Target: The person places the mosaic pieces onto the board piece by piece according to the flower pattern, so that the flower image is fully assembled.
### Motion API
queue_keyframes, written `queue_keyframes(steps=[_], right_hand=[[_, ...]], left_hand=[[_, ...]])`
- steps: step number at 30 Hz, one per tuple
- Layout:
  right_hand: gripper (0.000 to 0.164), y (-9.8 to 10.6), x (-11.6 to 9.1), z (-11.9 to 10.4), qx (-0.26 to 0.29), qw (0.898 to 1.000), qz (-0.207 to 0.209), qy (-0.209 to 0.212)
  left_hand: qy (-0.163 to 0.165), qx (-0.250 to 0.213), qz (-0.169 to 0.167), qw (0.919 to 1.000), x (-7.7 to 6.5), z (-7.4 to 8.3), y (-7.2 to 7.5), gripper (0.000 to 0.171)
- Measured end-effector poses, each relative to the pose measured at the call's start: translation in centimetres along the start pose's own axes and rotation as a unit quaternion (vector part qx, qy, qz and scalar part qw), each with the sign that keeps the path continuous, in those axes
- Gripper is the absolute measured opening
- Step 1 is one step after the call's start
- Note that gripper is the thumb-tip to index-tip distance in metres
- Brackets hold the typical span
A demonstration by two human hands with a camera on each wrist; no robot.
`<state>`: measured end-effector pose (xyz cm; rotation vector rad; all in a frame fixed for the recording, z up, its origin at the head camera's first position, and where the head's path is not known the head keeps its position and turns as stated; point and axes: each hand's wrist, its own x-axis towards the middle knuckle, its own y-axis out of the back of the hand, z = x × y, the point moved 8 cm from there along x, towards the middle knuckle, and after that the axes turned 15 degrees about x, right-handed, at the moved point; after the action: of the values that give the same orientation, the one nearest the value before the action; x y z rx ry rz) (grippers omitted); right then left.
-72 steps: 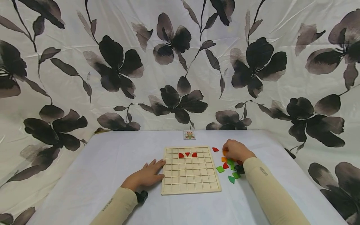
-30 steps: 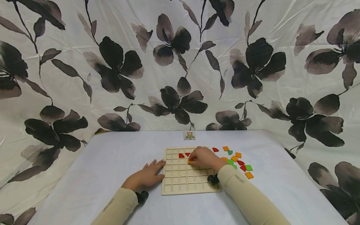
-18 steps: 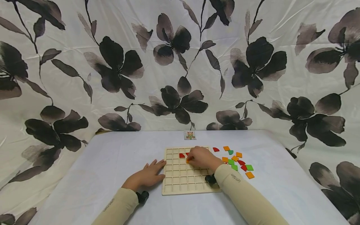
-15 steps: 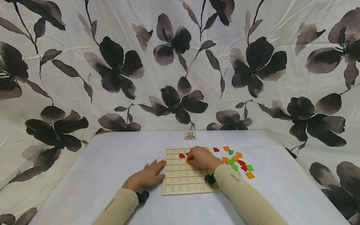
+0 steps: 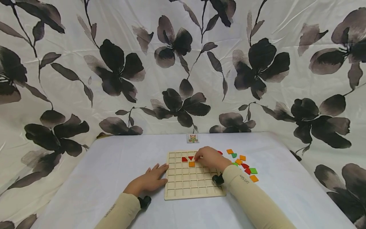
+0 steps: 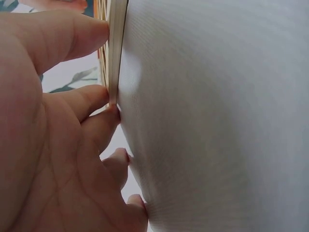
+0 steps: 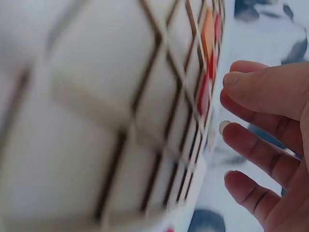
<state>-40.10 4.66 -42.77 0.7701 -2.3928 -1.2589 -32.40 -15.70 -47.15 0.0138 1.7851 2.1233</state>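
A light wooden grid board (image 5: 183,187) lies on the white table. Thumb and fingertips of my left hand (image 5: 147,180) touch its left edge, the fingers spread. In the board's cells sit a red quarter-round tile (image 5: 184,159), a small red triangle tile (image 5: 191,158) and, below the triangle, an orange square tile (image 5: 192,164). My right hand (image 5: 212,157) hovers over the upper right of the board. In the right wrist view its loosely bent fingers (image 7: 258,145) hold nothing, near another red tile (image 7: 203,99) in the grid, which the hand mostly covers in the head view.
Several loose tiles lie right of the board, among them an orange square (image 5: 254,178), a green square (image 5: 253,171) and a red quarter-round (image 5: 245,166). A small pattern card (image 5: 193,138) lies at the table's back edge. A floral cloth (image 5: 183,63) hangs behind.
My right hand brought an orange square from the loose tiles to the board, let go of it below the red triangle, and moved slightly up and right. My left hand stays put.
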Motion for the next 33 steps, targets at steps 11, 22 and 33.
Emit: queue_keyframes(steps=[11, 22, 33], right_hand=[[0.019, 4.5, -2.0, 6.8, -0.021, 0.993, 0.050, -0.102], [0.035, 6.2, -4.2, 12.3, -0.021, 0.976, 0.065, -0.205], [0.034, 6.3, -4.9, 13.4, -0.028, 0.968, 0.049, -0.244]], left_hand=[[0.007, 0.001, 0.003, 1.0000, 0.1, -0.1, -0.3, 0.063], [0.002, 0.002, 0.004, 1.0000, 0.0, -0.2, -0.2, 0.063], [0.001, 0.009, 0.003, 1.0000, 0.2, -0.3, -0.3, 0.063]])
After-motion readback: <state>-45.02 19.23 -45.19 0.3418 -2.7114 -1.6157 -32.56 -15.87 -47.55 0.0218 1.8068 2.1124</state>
